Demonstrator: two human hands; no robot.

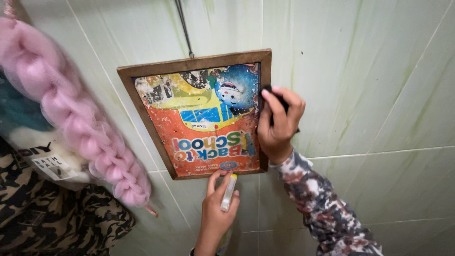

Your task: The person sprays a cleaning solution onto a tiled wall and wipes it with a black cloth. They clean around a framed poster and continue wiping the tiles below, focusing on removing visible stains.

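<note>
A wooden-framed board (142, 78) hangs on a tiled wall from a dark cord (184, 28). Its face is a worn orange picture (204, 128) with a yellow bus and a blue patch, hung upside down. My right hand (279, 125) is at the frame's right edge, its fingers closed round a small dark object (280, 100) that is mostly hidden. My left hand (215, 211) is just under the bottom edge of the frame, holding a slim white and yellow object (228, 192) with the index finger touching the frame. The right forearm wears a mottled sleeve (322, 204).
A pink net bath sponge (76, 114) with a white tag (52, 167) hangs at the left, over teal and white bundles. A camouflage-pattern cloth (52, 218) hangs below it. Pale green-streaked tiles (369, 80) cover the wall to the right.
</note>
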